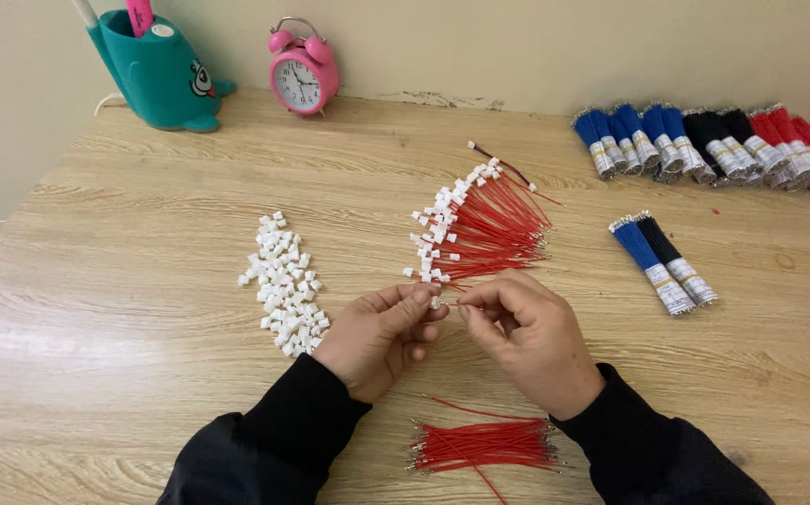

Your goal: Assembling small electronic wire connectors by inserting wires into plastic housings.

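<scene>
Head view is looking down on a pale wooden table (143,281) where a person in black sleeves is working with both hands close together near the middle. The left hand (382,337) is pinching a small white connector (436,302) between thumb and forefinger, its other fingers curling inward beneath. The right hand (531,337) is closing its thumb and forefinger on something thin just beside that connector, most likely a red wire end, though it is too small to make out clearly. The two sets of fingertips are almost touching. Just beyond the hands, a fan of red wires with white connectors fitted (484,229) is lying on the table, the connector ends pointing left. To the left of the hands, a loose pile of white connectors (283,285) is spreading across the wood. Near the bottom edge, between the forearms, a bundle of bare red wires (484,444) is resting flat. Off to the right, a blue wire bundle and a black one (664,262) are lying side by side, and a row of blue, black and red bundles (714,140) is lining the far right. A pink alarm clock (303,67) and a teal pen holder (157,70) are standing against the wall.
</scene>
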